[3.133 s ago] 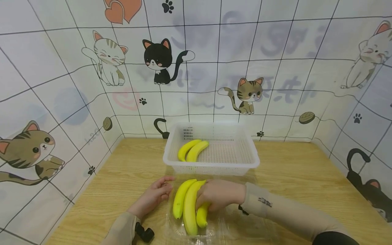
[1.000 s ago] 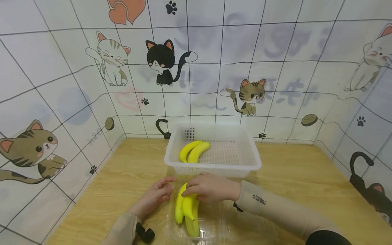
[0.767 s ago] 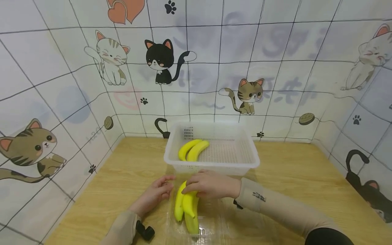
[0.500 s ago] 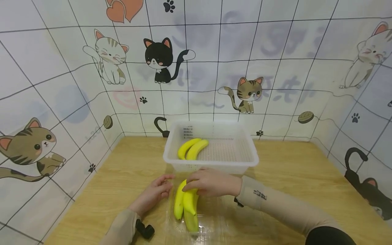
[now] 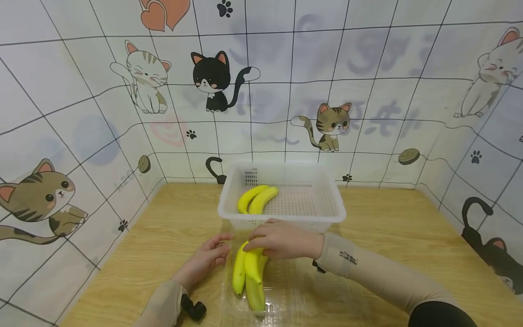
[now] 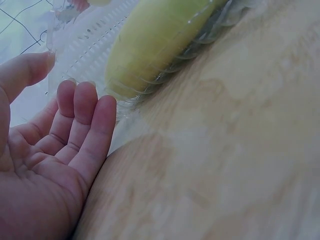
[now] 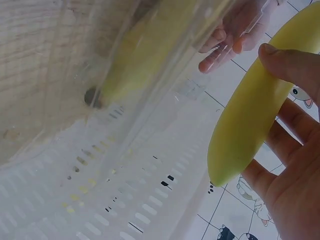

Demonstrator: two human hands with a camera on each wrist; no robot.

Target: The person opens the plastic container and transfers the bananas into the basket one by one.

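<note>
My right hand (image 5: 286,240) grips a banana (image 5: 253,265) near its far end, thumb on one side and fingers on the other. In the right wrist view this held banana (image 7: 255,110) is up off the container. Below it, two bananas lie in a clear plastic container (image 5: 282,299): a left banana (image 5: 239,272) and a middle banana (image 5: 256,297), the latter partly covered by the held one. At the container's left side rests my left hand (image 5: 204,261), fingers loosely bent and holding nothing. Its fingertips are close to the container wall in the left wrist view; contact is unclear.
Behind the container stands a white perforated basket (image 5: 327,217) with two bananas (image 5: 257,200) at its left. Both sit on a wood-grain table (image 5: 175,218). A cat-patterned tiled backdrop (image 5: 269,104) encloses the back and sides.
Earlier my right hand was down in the container at the rightmost banana. That banana is now lifted and shifted left over the others. Lately the hand has edged slightly away; my left hand has stayed.
</note>
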